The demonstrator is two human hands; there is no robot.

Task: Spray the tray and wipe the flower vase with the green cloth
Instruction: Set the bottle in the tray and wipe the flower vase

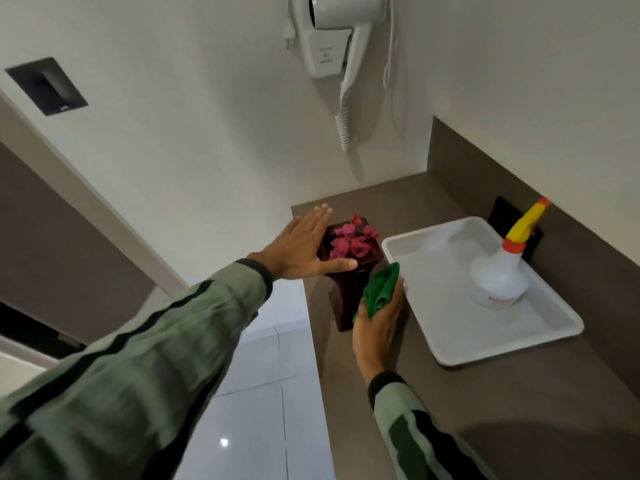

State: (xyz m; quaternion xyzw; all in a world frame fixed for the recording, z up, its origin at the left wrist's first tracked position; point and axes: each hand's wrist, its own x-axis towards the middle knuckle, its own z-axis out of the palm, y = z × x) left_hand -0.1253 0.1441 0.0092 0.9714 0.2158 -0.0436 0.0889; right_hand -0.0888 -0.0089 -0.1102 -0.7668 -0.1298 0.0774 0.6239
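Grey bench [485, 393] at white wall. Head view: my left hand [304, 249] spread flat, grip holding nothing, touching flower vase [346, 289] rim at bench edge. Right hand [379, 322] grip closed on green cloth [379, 289], against vase side. Spray bottle [502, 271] stands in white tray [540, 337], right of vase.

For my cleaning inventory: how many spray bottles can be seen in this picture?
1. The spray bottle stands in the white tray on the counter, near the back wall. Other bottles may be outside the view.
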